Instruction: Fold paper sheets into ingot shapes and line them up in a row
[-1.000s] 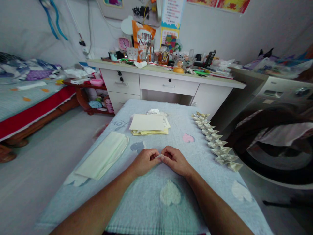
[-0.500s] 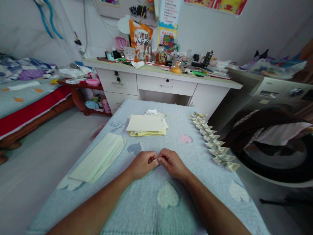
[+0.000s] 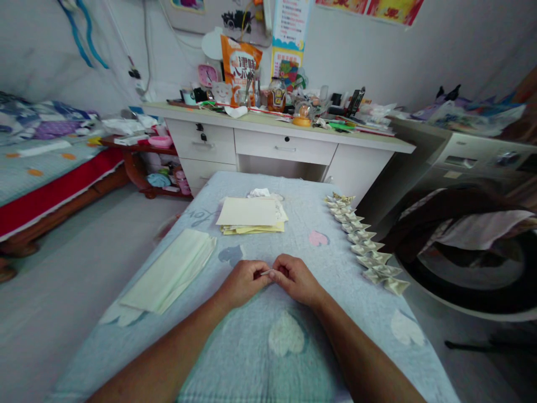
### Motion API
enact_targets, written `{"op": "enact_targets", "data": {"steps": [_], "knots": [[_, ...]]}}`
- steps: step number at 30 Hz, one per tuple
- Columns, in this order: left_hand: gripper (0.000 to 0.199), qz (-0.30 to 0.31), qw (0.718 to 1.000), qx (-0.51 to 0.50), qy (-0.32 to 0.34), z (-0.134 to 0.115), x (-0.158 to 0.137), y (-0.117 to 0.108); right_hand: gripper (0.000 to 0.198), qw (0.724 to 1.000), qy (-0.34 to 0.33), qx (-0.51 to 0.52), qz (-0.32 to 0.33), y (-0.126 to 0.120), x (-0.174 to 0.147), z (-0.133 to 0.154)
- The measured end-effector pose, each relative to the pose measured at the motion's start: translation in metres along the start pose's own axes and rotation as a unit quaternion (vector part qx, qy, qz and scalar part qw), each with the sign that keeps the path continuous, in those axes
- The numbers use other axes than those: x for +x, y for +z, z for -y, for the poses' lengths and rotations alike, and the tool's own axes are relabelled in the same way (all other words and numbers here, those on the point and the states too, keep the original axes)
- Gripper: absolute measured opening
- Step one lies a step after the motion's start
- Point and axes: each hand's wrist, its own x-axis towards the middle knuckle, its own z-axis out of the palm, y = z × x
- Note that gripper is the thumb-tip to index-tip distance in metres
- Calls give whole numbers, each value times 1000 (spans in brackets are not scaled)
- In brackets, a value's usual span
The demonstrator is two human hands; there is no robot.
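My left hand [image 3: 245, 282] and my right hand [image 3: 296, 279] meet over the middle of the cloth-covered table [image 3: 235, 358]. Between their pinched fingertips is a small piece of folded paper [image 3: 267, 272]; only a thin pale edge of it shows, and the fingers hide the rest. Beyond my hands lies a stack of cream and yellow paper sheets [image 3: 248, 211]. To the left rests a pile of pale green paper [image 3: 170, 271]. Along the right side runs a row of several folded paper boats [image 3: 367, 245].
A white desk [image 3: 285, 134] crowded with jars, a snack bag [image 3: 240, 70] and small items stands behind the table. On the right is a washing machine [image 3: 474, 168] with cloth hanging from its opening. A bed [image 3: 50, 179] is at the left.
My hands stay almost in place, with the fingers shifting slightly on the paper. A little more of its pale edge shows between them now.
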Motion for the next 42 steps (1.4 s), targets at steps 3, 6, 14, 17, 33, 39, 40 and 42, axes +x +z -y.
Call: {"op": "enact_targets", "data": {"steps": [3, 6, 14, 17, 33, 39, 40, 42], "knots": [[31, -6, 1000, 9, -1, 0, 0, 0, 16, 1000, 6, 2, 10, -2, 0, 1], [30, -8, 1000, 23, 6, -1, 0, -1, 14, 1000, -10, 13, 13, -2, 1, 1], [32, -14, 1000, 17, 16, 0, -1, -1, 15, 999, -4, 43, 31, 0, 2, -3], [31, -22, 999, 20, 14, 2, 0, 1, 15, 998, 2, 46, 35, 0, 2, -4], [28, -7, 1000, -1, 25, 1, -1, -2, 10, 997, 8, 54, 52, -2, 2, -1], [28, -28, 999, -20, 25, 1, -1, -5, 3, 998, -14, 55, 26, -1, 2, -1], [28, -30, 999, -23, 25, 2, -1, -6, 3, 998, -13, 52, 25, -1, 2, -1], [28, -33, 999, -31, 23, 2, -1, -7, 3, 998, -6, 49, 27, -2, 2, -1]]}}
